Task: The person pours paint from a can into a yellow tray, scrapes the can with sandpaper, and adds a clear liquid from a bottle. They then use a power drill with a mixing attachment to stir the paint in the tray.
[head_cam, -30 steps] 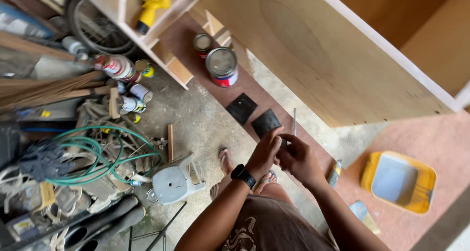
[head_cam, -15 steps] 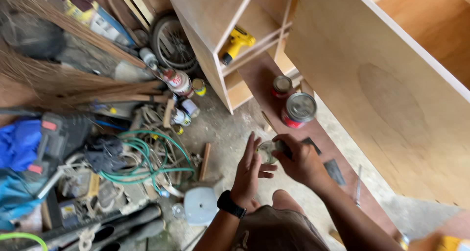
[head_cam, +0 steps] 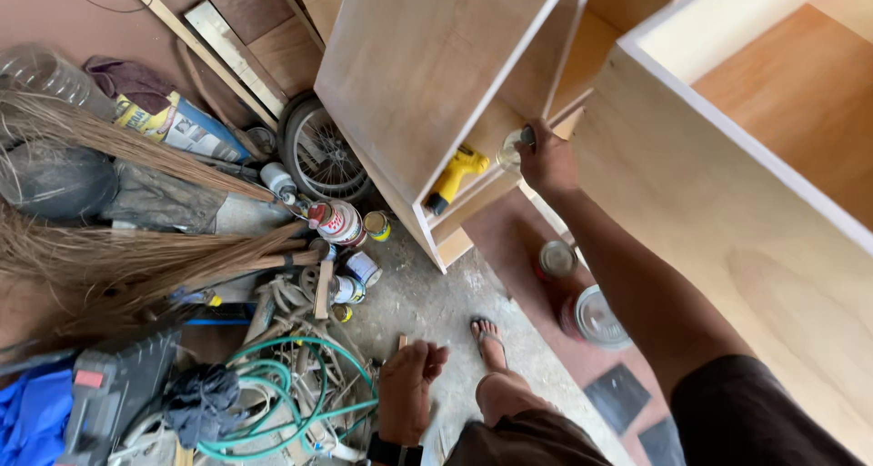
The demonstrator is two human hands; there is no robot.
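Observation:
My right hand (head_cam: pixel 546 161) is stretched out to the plywood cabinet (head_cam: pixel 427 75) and grips a small round lid-like object (head_cam: pixel 512 150) at a shelf's front edge. A yellow power drill (head_cam: pixel 455 177) lies on the shelf just left of that hand. My left hand (head_cam: pixel 406 389) hangs low by my knee with its fingers loosely curled and nothing in it; it wears a dark wristwatch (head_cam: pixel 393 450). My sandalled foot (head_cam: pixel 488 336) rests on the concrete floor.
Two cans (head_cam: pixel 596 316) with round lids stand on a red board below my right arm, with dark sandpaper squares (head_cam: pixel 618 395) nearby. At left lie brooms (head_cam: pixel 127 248), a wheel (head_cam: pixel 320 152), small tins (head_cam: pixel 341 220), a green hose (head_cam: pixel 273 384) and a grey tool case (head_cam: pixel 109 393). A second plywood box (head_cam: pixel 773 175) stands at right.
My hands have separated. The right hand has reached up to the cabinet shelf with the small round object, the left has dropped to my knee. The view has shifted, showing more clutter at left.

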